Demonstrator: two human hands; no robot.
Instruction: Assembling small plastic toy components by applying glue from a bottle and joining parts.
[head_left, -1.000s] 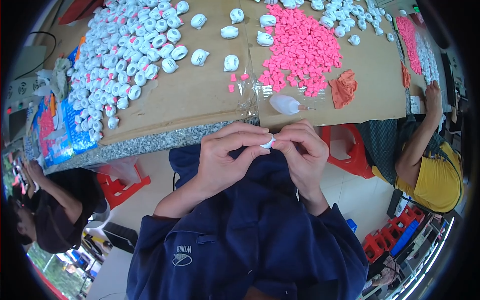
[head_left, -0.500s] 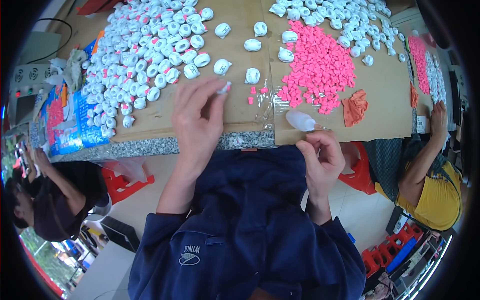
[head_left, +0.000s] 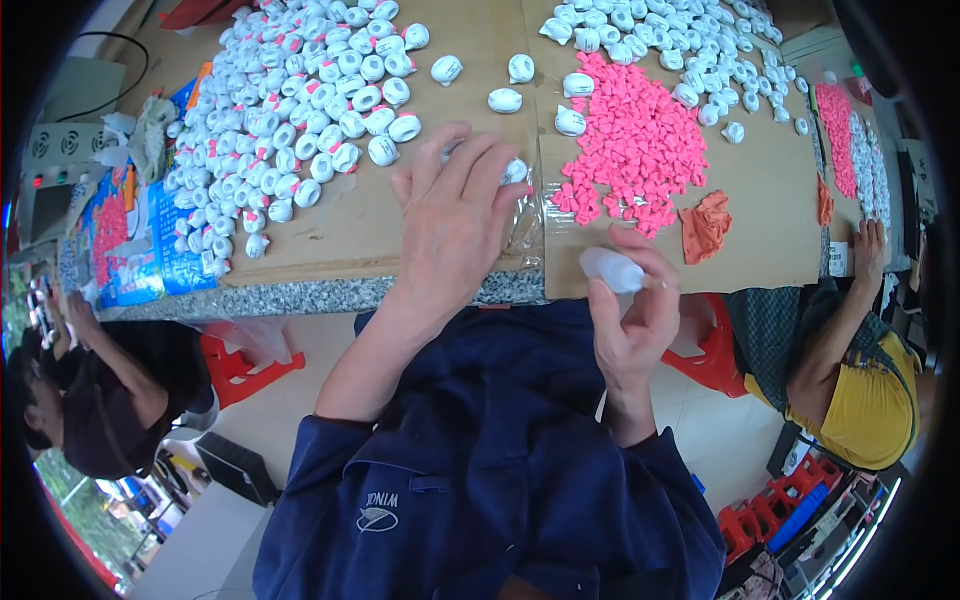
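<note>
My left hand [head_left: 455,215] reaches over the cardboard, palm down. Between its thumb and forefinger sits a small white rounded plastic piece [head_left: 514,172], partly hidden by the fingers. Another white piece shows only in slivers behind the knuckles. In my right hand [head_left: 638,315], at the table's front edge, a small translucent white squeeze bottle [head_left: 612,269] is held by thumb and fingers, its nozzle end toward the palm. Just beyond it lies a heap of bright pink small parts [head_left: 640,140]. Loose white pieces, such as one white piece [head_left: 505,100], lie ahead of my left hand.
White pieces with pink tips [head_left: 300,120] fill the table's left. Plain white pieces [head_left: 640,30] cover the back right. A crumpled orange cloth [head_left: 706,227] lies right of the bottle. The granite edge [head_left: 330,300] runs in front. Co-workers sit at both sides, near red stools [head_left: 240,365].
My left hand has moved right and lowered to the loose white pieces; the pink-tipped piece it held no longer shows. My right hand has taken up the squeeze bottle from the cardboard.
</note>
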